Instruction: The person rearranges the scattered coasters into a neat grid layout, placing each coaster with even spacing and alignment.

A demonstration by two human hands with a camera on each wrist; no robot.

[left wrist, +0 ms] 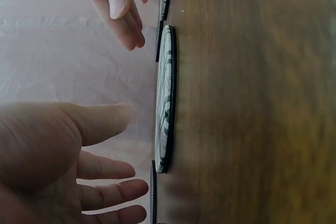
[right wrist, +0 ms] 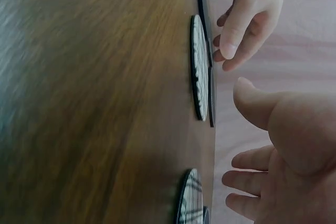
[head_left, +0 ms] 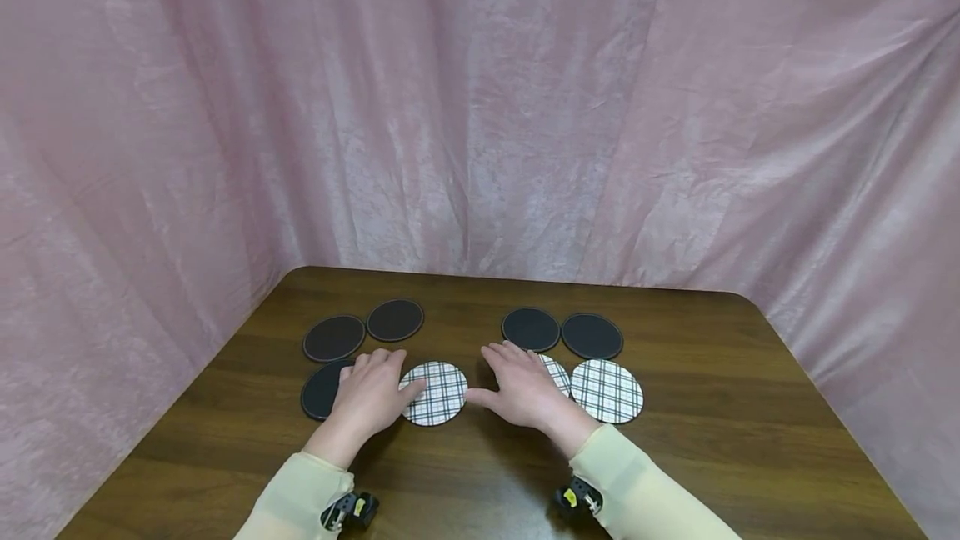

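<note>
My left hand point(head_left: 372, 390) hovers with fingers spread, partly covering a black round coaster point(head_left: 318, 394). Its thumb overlaps the left edge of a plaid coaster point(head_left: 438, 397) in the head view. To the right, my right hand point(head_left: 519, 383) reaches over a second plaid coaster point(head_left: 556, 373), hiding most of it. The left wrist view shows the fingers of my left hand point(left wrist: 105, 177) loosely extended above the plaid coaster point(left wrist: 166, 103), holding nothing. In the right wrist view my right hand point(right wrist: 283, 145) is likewise off the table, its fingers relaxed.
Behind the left hand lie two black coasters, one outer point(head_left: 333, 338) and one inner point(head_left: 395, 320). Another black pair, left point(head_left: 531, 329) and right point(head_left: 592, 336), sits behind the right hand. A third plaid coaster point(head_left: 607, 391) lies right of that hand. Pink curtains point(head_left: 465, 107) surround the wooden table point(head_left: 720, 407).
</note>
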